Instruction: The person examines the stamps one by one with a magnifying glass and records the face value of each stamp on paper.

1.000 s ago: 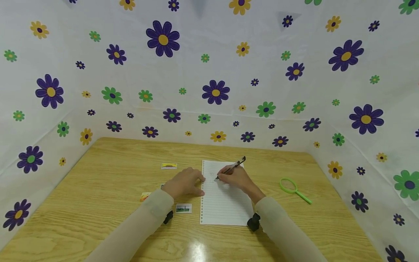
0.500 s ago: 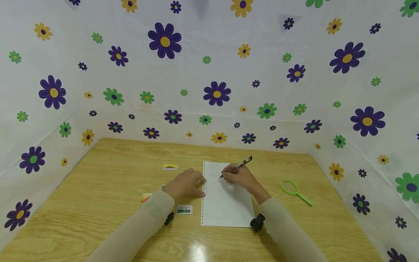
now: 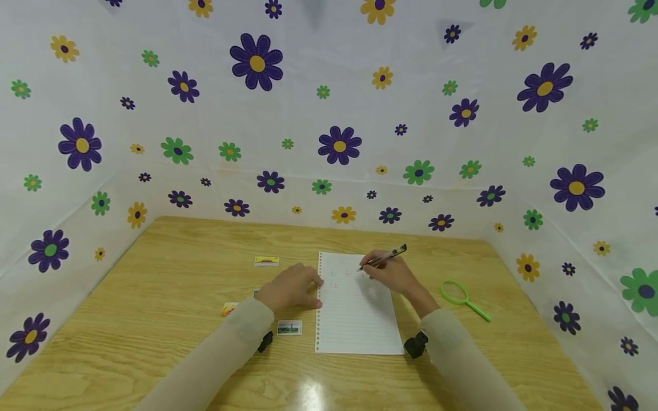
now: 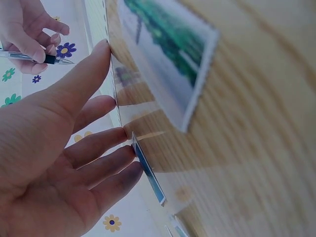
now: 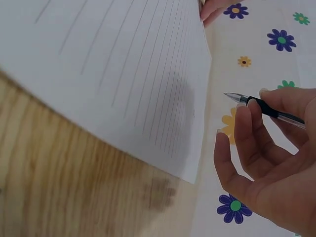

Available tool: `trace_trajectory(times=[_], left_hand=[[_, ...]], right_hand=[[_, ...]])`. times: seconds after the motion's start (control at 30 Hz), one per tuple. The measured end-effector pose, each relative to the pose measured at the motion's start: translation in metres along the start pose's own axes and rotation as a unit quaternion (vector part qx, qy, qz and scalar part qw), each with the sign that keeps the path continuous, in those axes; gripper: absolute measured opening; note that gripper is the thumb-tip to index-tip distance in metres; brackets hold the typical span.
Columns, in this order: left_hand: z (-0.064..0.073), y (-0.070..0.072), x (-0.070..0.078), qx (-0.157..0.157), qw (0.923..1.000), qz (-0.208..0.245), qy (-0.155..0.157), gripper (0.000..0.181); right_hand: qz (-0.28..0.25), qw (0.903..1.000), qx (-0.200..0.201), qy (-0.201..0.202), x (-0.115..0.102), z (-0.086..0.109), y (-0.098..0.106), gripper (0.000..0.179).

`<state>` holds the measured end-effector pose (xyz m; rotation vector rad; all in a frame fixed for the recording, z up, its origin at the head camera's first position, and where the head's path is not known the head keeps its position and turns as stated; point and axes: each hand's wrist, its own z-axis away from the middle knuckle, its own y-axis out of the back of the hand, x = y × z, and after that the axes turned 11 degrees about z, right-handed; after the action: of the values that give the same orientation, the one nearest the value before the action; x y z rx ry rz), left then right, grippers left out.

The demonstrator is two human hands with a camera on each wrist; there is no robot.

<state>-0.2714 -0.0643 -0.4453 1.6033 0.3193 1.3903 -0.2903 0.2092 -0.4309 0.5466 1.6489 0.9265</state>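
A sheet of lined, hole-punched paper [image 3: 354,328] lies on the table with faint handwritten marks near its top left. My right hand [image 3: 394,277] pinches a pen [image 3: 392,254] between thumb and fingers, its tip pointing at the upper part of the sheet. In the right wrist view the pen's [image 5: 269,109] dark grip and metal tip show plainly. My left hand [image 3: 289,288] rests at the sheet's punched left edge, thumb and fingers spread and fairly straight. Beside it lies a stamp with a green landscape [image 3: 289,327], seen close up in the left wrist view as a stamp [image 4: 170,54] with a perforated edge.
A yellow stamp [image 3: 267,261] lies beyond the left hand, and an orange stamp [image 3: 228,309] is partly covered by the left sleeve. Another stamp is mostly hidden behind that hand. To the right lies a green magnifying glass [image 3: 479,311]. Flower-printed cloth surrounds the wooden table [image 3: 154,319].
My right hand has moved to the right across the sheet with the pen. More marks now show on the upper line. The left hand has stayed in place.
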Motion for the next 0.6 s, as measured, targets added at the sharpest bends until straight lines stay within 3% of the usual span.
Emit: trace_trajectory(times=[0.2, 0.6], left_hand=[[0.000, 0.001, 0.001, 0.001, 1.0000, -0.003, 0.005, 0.049], [0.002, 0.002, 0.001, 0.000, 0.9999, 0.011, -0.004, 0.048]], right_hand=[[0.043, 0.9976, 0.021, 0.050, 0.004, 0.000, 0.004, 0.013], [0.072, 0.9905, 0.054, 0.104, 0.017, 0.009, 0.014, 0.012]])
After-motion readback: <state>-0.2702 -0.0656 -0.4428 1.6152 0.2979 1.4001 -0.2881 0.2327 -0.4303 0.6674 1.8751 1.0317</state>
